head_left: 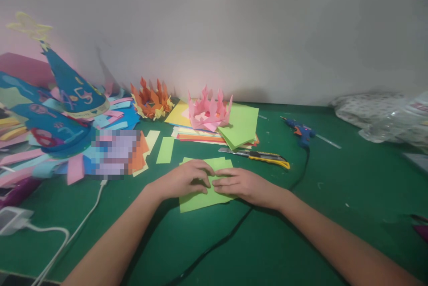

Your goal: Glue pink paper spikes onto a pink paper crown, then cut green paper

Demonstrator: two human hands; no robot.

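Observation:
Light green paper (200, 203) lies on the table in front of me, in layered pieces whose edges do not line up. My left hand (187, 179) rests on its left part, fingers bent over the sheet and the thumb apart from them. From the other side my right hand (249, 185) lies nearly flat on the paper, its fingertips close to the left hand's. Just beyond the paper is a yellow utility knife (267, 159) with its blade out to the left. A narrow green strip (165, 150) lies to the left.
A pink paper crown (210, 114) stands on stacked coloured paper (197, 136), beside an orange crown (152, 101). Blue party hats (75, 87) fill the left. A glue gun (297, 130) lies right, its black cord (230, 234) crossing the table. A plastic bottle (397, 116) is far right.

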